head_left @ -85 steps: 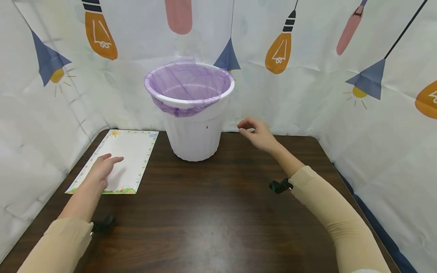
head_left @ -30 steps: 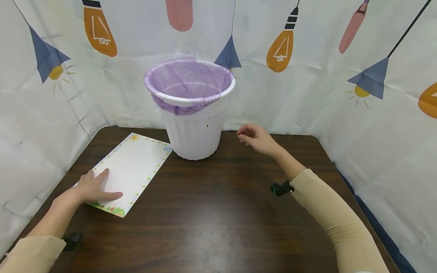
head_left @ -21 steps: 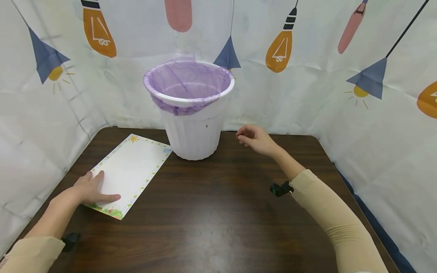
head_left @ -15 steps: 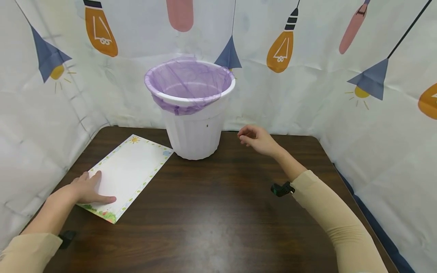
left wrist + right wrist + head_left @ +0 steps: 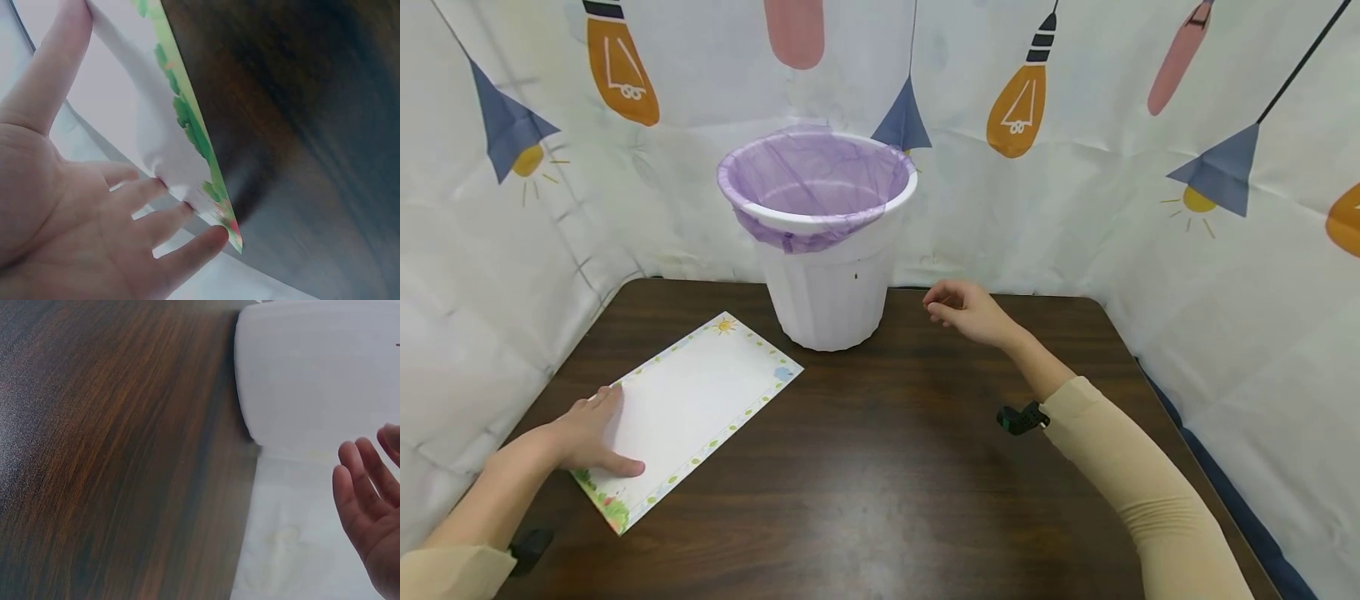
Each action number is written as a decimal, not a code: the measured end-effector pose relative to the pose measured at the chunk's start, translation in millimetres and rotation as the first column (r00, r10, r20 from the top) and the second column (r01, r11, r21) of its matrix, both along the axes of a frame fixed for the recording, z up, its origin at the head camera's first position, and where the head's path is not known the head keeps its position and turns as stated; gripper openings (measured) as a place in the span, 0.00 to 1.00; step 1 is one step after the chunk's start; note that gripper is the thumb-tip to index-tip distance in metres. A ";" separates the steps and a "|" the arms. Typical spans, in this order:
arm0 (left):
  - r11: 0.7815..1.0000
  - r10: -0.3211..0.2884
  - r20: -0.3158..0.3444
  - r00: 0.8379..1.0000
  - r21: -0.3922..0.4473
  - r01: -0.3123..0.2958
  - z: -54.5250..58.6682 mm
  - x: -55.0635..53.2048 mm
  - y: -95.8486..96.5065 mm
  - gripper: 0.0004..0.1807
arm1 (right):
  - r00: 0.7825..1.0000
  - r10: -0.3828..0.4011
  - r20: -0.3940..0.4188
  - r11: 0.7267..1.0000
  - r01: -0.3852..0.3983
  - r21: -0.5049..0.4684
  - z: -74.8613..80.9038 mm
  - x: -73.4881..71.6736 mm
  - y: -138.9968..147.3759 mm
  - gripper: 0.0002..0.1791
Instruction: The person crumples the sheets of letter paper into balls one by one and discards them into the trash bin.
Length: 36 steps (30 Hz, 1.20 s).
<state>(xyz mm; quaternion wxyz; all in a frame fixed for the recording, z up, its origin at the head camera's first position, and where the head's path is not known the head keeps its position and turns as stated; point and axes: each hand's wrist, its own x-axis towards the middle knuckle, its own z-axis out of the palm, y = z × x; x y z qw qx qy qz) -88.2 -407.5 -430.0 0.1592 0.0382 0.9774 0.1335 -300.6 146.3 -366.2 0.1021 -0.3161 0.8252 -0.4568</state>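
Observation:
A white sheet of paper point(image 5: 700, 404) with a border of leaves, a sun and flowers lies slanted on the dark wooden table point(image 5: 880, 483). My left hand point(image 5: 583, 433) rests on its lower left part, fingers spread and thumb out. In the left wrist view, the fingertips of the left hand point(image 5: 125, 206) touch the paper point(image 5: 144, 94) near its green edge. My right hand point(image 5: 966, 310) hovers right of the white bin, fingers loosely bent, holding nothing. The right wrist view catches part of the right hand point(image 5: 375, 506) near the bin point(image 5: 312, 369).
The white bin point(image 5: 827, 292), lined with a purple bag point(image 5: 820, 179), stands at the table's back, just behind the paper. A printed white cloth point(image 5: 1075, 208) encloses the table's back and sides. Small black cameras point(image 5: 1021, 418) sit at both wrists.
The left hand has come down onto the paper and slid it toward the near side, turning it clockwise; its top corner now points away from the bin. The right hand has barely moved.

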 end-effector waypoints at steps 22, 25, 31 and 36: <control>0.998 -0.069 0.027 0.997 0.008 0.069 5.8 6.0 47.7 0.71 | 0.999 0.028 0.018 1.000 -0.028 0.000 -5.9 4.8 -8.4 0.10; 0.996 -0.089 0.019 0.996 0.016 0.088 8.6 6.2 56.6 0.71 | 1.000 0.023 0.021 1.000 -0.023 0.010 -8.7 5.5 -8.0 0.10; 0.995 -0.101 0.021 0.995 0.017 0.100 9.9 7.1 68.0 0.72 | 0.999 0.032 0.034 0.999 -0.033 0.027 -15.6 7.0 -8.5 0.08; 0.992 -0.125 0.014 0.992 0.010 0.125 8.7 10.2 72.5 0.71 | 0.998 0.048 0.029 0.998 -0.049 0.031 -20.6 6.0 -9.5 0.09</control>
